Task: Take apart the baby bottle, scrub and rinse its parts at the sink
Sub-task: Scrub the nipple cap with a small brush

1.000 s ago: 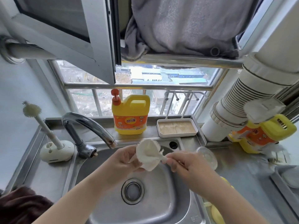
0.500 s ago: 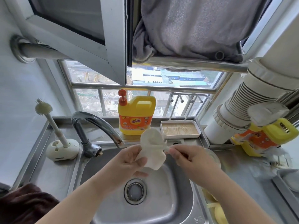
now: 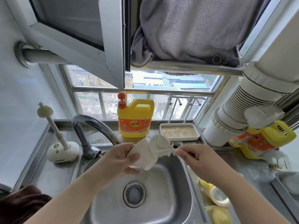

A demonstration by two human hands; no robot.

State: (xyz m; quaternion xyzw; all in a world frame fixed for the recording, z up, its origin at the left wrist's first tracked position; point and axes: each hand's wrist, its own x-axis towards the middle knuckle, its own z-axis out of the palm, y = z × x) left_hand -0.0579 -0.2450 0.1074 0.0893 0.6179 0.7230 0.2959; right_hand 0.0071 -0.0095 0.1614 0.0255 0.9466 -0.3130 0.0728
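Note:
My left hand (image 3: 120, 156) grips a white baby bottle body (image 3: 144, 156) above the steel sink (image 3: 171, 201), its mouth turned toward the right. My right hand (image 3: 196, 160) pinches the handle of a white bottle brush (image 3: 159, 143). The brush head sits at the bottle's mouth, partly overlapping it. A yellow and white bottle collar (image 3: 216, 194) lies on the counter to the right of the sink, under my right forearm, with another yellow part (image 3: 222, 215) in front of it.
The curved tap (image 3: 95, 126) stands left of my hands. A nipple brush in a white holder (image 3: 62, 149) stands at the left. A yellow detergent jug (image 3: 135, 118) and a white tray (image 3: 178, 131) sit behind the sink. A second jug (image 3: 265, 139) lies right.
The view has shifted, so both hands appear a little higher and to the right. The brush head has turned against the bottle mouth, and the bottle has tilted more to the right.

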